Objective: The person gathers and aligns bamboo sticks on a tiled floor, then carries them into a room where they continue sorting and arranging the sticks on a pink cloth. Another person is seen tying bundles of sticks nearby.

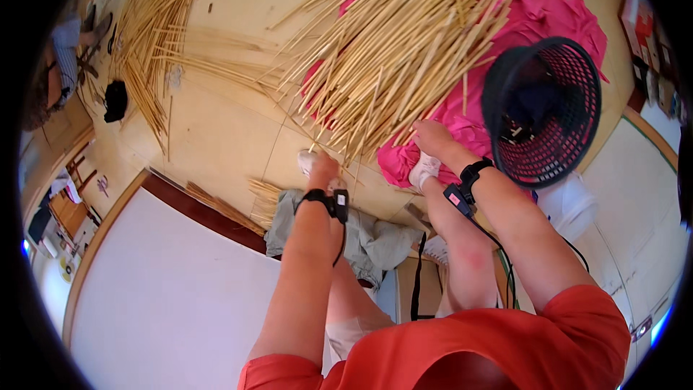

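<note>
A large heap of long, thin straw-coloured stalks [404,51] lies spread over a bright pink cloth [556,15] on the floor before me. My right hand [433,137] is at the near right ends of the heap, its fingers pinched together on a stalk end. To its left, my left hand [325,168] is low at the near edge of the stalks with its fingers curled closed. A thin stalk runs close to that hand, but whether it is held is hidden. Each wrist wears a black strap with a small device.
A dark plastic mesh basket [545,112] stands tilted right of the heap, above a white bucket [570,206]. More stalks [155,36] lie far left by a black object [115,101]. Grey-green cloth [375,242] lies near my legs. A white board-like surface [173,296] fills the near left.
</note>
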A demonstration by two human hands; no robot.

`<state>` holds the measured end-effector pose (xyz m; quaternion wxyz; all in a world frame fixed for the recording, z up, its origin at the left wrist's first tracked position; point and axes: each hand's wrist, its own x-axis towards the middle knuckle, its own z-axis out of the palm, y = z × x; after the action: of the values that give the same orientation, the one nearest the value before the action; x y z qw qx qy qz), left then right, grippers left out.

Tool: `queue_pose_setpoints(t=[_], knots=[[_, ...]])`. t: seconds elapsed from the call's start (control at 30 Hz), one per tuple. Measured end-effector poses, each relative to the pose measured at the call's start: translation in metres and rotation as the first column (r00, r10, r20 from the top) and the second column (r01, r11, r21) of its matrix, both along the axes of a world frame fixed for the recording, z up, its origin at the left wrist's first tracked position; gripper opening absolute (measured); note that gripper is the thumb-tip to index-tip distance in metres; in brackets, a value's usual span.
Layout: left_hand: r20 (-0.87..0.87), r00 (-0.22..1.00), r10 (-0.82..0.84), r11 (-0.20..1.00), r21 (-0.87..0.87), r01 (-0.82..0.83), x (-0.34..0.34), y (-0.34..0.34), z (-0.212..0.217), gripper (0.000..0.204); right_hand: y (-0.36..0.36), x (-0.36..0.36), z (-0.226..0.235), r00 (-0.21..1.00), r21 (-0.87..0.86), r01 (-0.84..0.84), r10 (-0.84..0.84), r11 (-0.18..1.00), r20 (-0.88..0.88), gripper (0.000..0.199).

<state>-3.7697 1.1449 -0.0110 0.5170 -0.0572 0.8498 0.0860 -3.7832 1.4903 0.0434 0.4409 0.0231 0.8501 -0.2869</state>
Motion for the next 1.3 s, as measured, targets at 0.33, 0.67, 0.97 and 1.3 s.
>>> queue_pose_setpoints(t=[0.33, 0.67, 0.97, 1.3], knots=[[-0.195, 0.873, 0.448, 0.894, 0.066, -0.444, -0.133, -0.087, -0.105, 0.032, -0.103, -0.044, -0.115, 0.854, -0.128, -0.505, 0.472, 0.853, -0.219, 0.020], [0.383, 0.739, 0.554, 0.654, 0.349, -0.671, -0.169, -0.097, -0.071, 0.022, -0.125, -0.155, -0.107, 0.671, -0.188, -0.649, 0.671, 0.737, 0.315, 0.014], [0.427, 0.745, 0.512, 0.624, 0.412, -0.664, -0.174, -0.069, -0.006, 0.025, -0.114, -0.250, -0.055, 0.755, 0.015, -0.644, 0.632, 0.765, 0.173, 0.016], [-0.153, 0.874, 0.461, 0.654, 0.725, -0.217, -0.145, 0.115, 0.060, 0.037, -0.025, -0.148, 0.008, 0.989, -0.092, -0.079, 0.066, 0.993, -0.131, 0.037]])
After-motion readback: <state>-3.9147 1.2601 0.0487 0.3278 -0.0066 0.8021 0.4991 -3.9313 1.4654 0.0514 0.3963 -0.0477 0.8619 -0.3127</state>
